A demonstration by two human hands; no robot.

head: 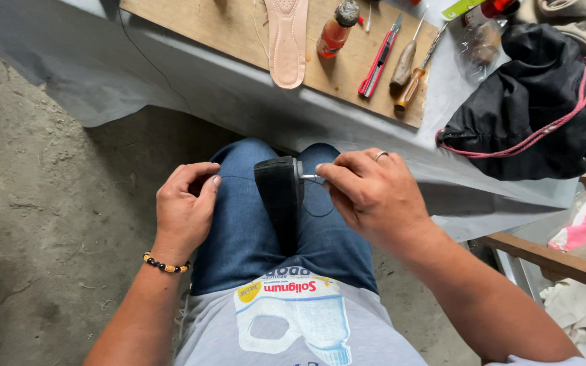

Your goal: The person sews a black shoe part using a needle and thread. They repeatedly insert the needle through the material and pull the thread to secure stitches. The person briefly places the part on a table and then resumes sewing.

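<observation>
A black shoe point(281, 198) stands sole-up, clamped between my knees in blue jeans. My right hand point(373, 193) pinches a thin metal needle or awl tip point(310, 177) against the shoe's edge. My left hand point(186, 205), with a beaded bracelet at the wrist, pinches a dark thread point(235, 177) that runs taut to the shoe. A loop of the thread hangs below my right hand.
A wooden board point(225, 30) lies on a grey sheet ahead, carrying a pink insole point(287, 42), a red bottle point(336, 30), a red utility knife point(378, 58) and two awls or screwdrivers point(409, 68). A black drawstring bag point(534, 102) sits at right. Bare concrete floor at left.
</observation>
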